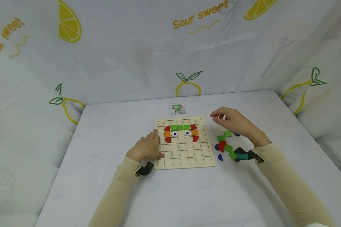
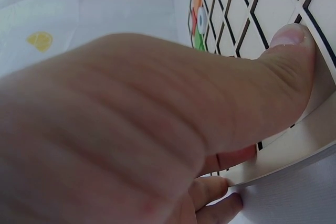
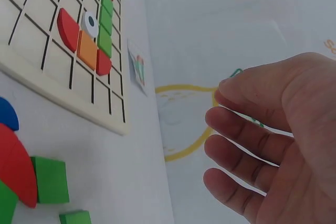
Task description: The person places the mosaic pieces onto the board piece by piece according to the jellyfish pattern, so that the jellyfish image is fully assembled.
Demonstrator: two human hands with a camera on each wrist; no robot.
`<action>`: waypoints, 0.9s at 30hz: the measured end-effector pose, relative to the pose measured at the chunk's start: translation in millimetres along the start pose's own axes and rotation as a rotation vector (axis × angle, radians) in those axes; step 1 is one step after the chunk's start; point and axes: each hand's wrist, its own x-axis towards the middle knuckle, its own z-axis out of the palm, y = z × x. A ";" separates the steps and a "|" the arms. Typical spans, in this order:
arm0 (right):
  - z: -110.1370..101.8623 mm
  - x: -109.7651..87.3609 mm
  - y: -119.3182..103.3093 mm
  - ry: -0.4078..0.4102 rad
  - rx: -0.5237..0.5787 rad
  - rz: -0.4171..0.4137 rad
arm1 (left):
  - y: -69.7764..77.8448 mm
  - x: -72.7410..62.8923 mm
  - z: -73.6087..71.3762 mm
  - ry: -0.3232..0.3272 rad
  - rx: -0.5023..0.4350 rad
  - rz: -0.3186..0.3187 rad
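A pale wooden grid board (image 1: 184,154) lies on the table, holding red quarter pieces (image 1: 167,140), orange squares (image 1: 194,132), green squares (image 1: 180,127) and two round eye pieces (image 1: 188,133). My left hand (image 1: 146,146) rests on the board's left edge; in the left wrist view its thumb (image 2: 294,61) presses on the grid. Above the table, right of the board's top corner, hovers my right hand (image 1: 234,121). Its fingers (image 3: 231,153) are loosely bent with nothing between them, as the right wrist view shows.
Loose pieces lie right of the board below my right hand: several green squares (image 1: 221,138), a red piece (image 1: 222,146) and blue pieces (image 1: 220,157). A small picture card (image 1: 177,108) sits behind the board. White lemon-print cloth (image 1: 125,63) hangs behind the table.
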 end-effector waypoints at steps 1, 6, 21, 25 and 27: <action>-1.1 -1.5 2.9 0.000 -0.001 0.010 | 0.1 0.1 0.2 0.000 -0.001 0.001; -4.1 -8.2 18.0 -0.008 -0.009 0.046 | 0.1 0.3 0.4 -0.002 0.002 0.000; 8.1 -14.3 52.5 -0.049 -0.108 0.084 | -1.0 1.4 1.7 0.003 -0.001 -0.004; 11.1 -14.6 58.4 -0.071 -0.164 0.108 | -1.0 1.4 1.4 0.003 0.001 -0.004; 12.9 -14.8 61.7 -0.094 -0.177 0.113 | -1.1 1.3 1.3 0.003 0.005 -0.001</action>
